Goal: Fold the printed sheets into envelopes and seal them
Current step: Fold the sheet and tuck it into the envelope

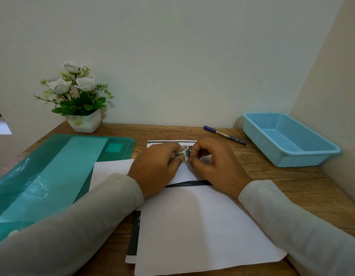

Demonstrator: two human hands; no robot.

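Wooden desk (292, 196) against a pale wall, with two hands working a tape roll over printed paper.
Nearest, at lower centre, a white printed sheet (202, 226) lies blank side up over another. Beyond it, mid-frame, the left hand (154, 166) curls round a small patterned tape roll (183, 153) while the right hand (214, 162) pinches at its edge, apparently the loose end, above a folded sheet (182, 176). A teal folder (53, 172) lies at left; farther back are a pen (224, 134), a blue basket (258, 140) and potted flowers (84, 121).
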